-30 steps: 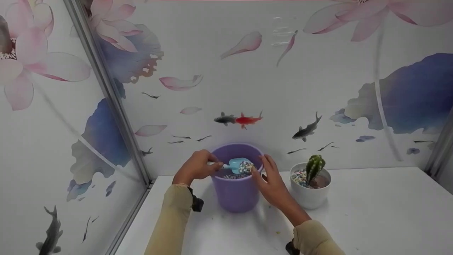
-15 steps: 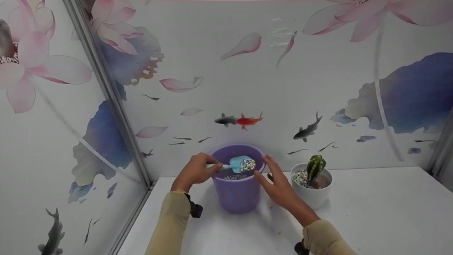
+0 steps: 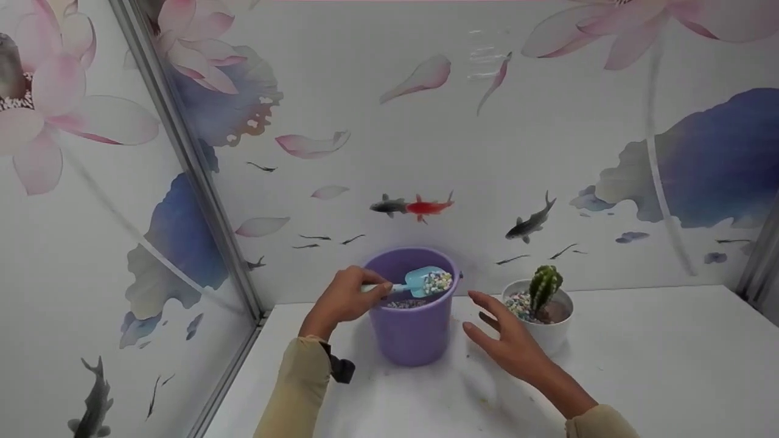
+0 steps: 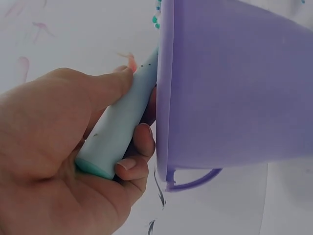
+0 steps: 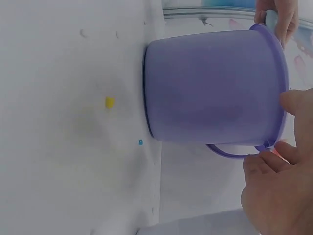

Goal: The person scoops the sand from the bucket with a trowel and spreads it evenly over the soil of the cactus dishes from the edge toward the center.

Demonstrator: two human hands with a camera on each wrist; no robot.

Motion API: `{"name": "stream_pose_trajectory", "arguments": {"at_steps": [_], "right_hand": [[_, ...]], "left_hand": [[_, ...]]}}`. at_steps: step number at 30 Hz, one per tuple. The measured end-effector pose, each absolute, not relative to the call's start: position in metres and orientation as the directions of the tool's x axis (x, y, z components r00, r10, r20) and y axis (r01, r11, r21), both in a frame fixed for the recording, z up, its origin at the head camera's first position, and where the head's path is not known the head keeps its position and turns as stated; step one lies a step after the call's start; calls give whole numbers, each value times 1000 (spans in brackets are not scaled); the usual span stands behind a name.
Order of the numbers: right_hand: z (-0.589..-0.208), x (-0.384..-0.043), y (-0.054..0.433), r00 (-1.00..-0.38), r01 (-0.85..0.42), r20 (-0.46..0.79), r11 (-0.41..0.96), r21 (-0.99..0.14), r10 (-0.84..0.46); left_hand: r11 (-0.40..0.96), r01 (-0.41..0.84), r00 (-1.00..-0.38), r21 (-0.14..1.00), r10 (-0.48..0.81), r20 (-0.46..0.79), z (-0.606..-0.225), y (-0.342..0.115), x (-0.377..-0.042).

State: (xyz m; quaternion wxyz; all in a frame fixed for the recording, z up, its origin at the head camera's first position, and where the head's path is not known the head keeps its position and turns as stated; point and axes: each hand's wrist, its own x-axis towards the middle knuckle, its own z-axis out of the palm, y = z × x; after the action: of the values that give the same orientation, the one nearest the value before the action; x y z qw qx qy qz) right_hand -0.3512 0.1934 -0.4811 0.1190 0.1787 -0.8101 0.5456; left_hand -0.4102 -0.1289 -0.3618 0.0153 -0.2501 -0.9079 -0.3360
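My left hand [image 3: 347,295] grips the pale handle [image 4: 115,129] of a small light-blue scoop [image 3: 415,281]. The scoop's blade holds a heap of multicoloured pebbles [image 3: 437,282] and hangs over the mouth of a purple bucket [image 3: 411,334]. More pebbles [image 3: 406,303] lie inside the bucket. To the right of the bucket my right hand [image 3: 517,340] hovers with its fingers spread, apart from the rim in the head view and holding nothing. Just behind that hand stands a white pot [image 3: 548,336] with a green cactus [image 3: 543,288] and coloured pebbles in it.
The white table [image 3: 657,353] backs onto a wall [image 3: 462,152] printed with lotus flowers and fish. A metal corner post [image 3: 188,158] rises at the left. Loose crumbs, one yellow [image 5: 109,102] and one blue [image 5: 140,142], lie on the table beside the bucket.
My right hand has left the bucket's rim and moved right and down towards the white pot. The loaded scoop has shifted slightly right over the bucket, still in my left hand.
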Motion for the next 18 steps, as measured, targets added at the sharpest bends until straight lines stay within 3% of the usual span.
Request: {"name": "stream_pose_trajectory", "arguments": {"at_steps": [10, 18], "right_hand": [[-476, -319, 238, -934, -356, 332, 445, -822, -134], [-476, -305, 275, -934, -263, 354, 586, -767, 43]], "left_hand": [[613, 509, -849, 605, 473, 235, -364, -99, -396], [592, 495, -849, 637, 485, 208, -364, -73, -388]]}}
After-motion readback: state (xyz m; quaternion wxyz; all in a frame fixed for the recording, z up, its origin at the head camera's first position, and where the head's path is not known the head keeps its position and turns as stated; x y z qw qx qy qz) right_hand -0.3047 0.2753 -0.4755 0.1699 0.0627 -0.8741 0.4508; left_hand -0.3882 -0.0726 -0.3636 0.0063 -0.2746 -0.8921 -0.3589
